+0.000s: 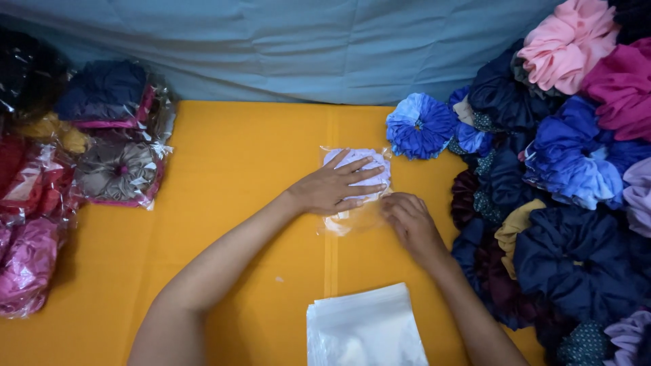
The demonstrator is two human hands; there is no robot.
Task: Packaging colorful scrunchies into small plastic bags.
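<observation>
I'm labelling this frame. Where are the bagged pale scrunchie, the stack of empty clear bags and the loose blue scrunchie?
bagged pale scrunchie [369, 163]: head view, on pale fabric between the fingers.
stack of empty clear bags [366, 329]: head view, middle of top bag.
loose blue scrunchie [420, 126]: head view, near its centre.

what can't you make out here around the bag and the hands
Head view only:
- Pale scrunchie in the clear bag: mostly covered by the left hand.
- Bag's right edge: hidden under the right hand, whose fingertips are curled out of sight.
- Stack of clear bags: cut off by the bottom edge.
- Scrunchie pile: runs past the right edge.
</observation>
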